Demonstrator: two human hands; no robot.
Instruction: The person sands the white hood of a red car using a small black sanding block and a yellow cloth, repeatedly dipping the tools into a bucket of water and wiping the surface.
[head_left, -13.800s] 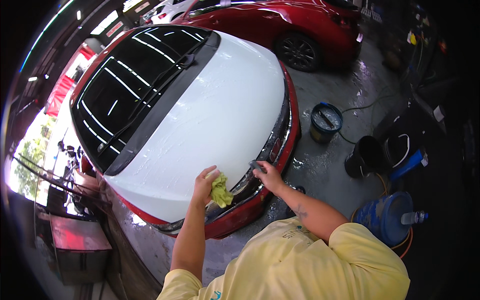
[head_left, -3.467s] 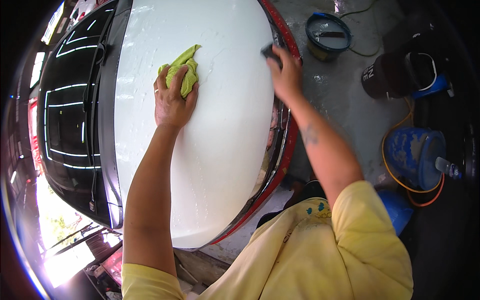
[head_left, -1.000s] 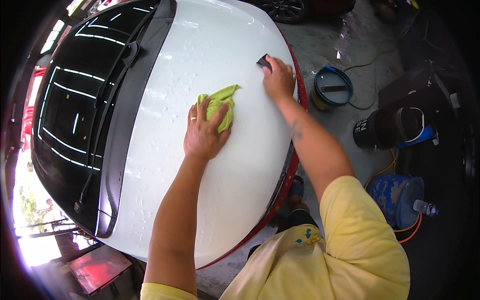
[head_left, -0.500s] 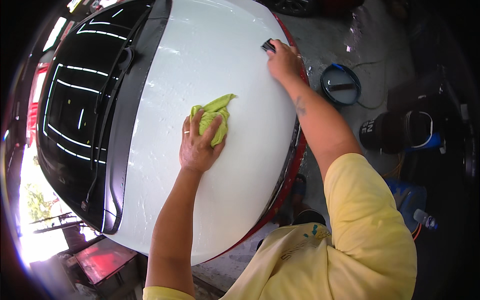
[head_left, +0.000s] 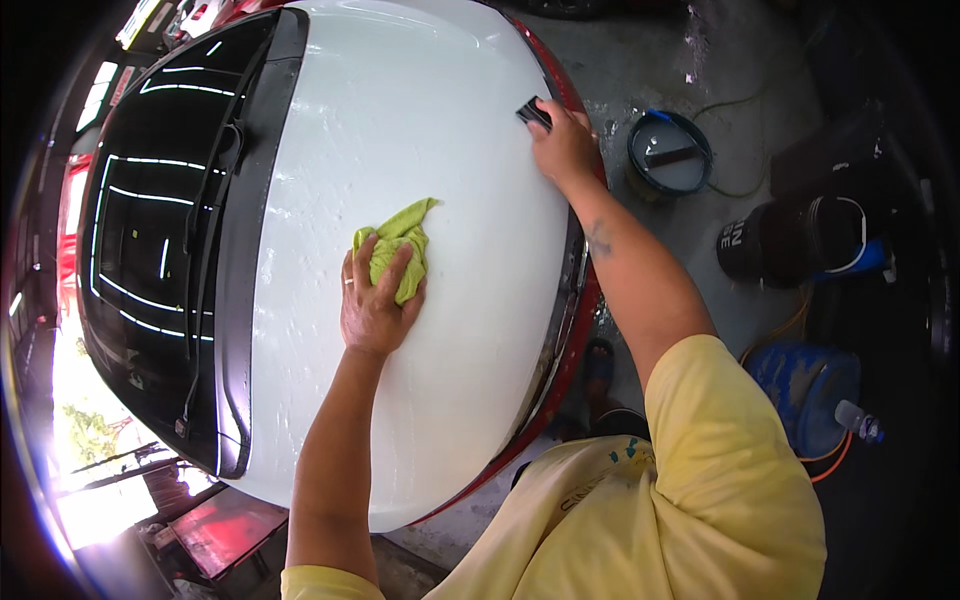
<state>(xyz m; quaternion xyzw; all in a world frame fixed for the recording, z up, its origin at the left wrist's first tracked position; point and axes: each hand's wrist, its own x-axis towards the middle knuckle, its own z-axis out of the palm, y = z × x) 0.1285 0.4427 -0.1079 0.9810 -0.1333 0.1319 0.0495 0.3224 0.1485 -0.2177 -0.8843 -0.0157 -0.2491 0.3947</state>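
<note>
A red car's hood (head_left: 400, 120) is covered by a wet white film and fills the middle of the view. My left hand (head_left: 372, 302) lies flat on the film, pressing a crumpled yellow-green cloth (head_left: 400, 248) under its fingers. My right hand (head_left: 562, 142) reaches to the hood's right edge and grips a small black squeegee (head_left: 534, 112), its blade touching the film. Both forearms come up from the lower edge, over my yellow shirt.
The dark windshield (head_left: 150, 240) with wipers lies left of the hood. On the wet concrete to the right stand a blue bucket (head_left: 668, 152), a black bucket (head_left: 790, 240), a blue machine with an orange hose (head_left: 805, 395) and a small bottle (head_left: 858, 422).
My left hand and the cloth slid slightly down and left across the film. My right hand stayed at the hood's right edge with the squeegee. The view shifted a little.
</note>
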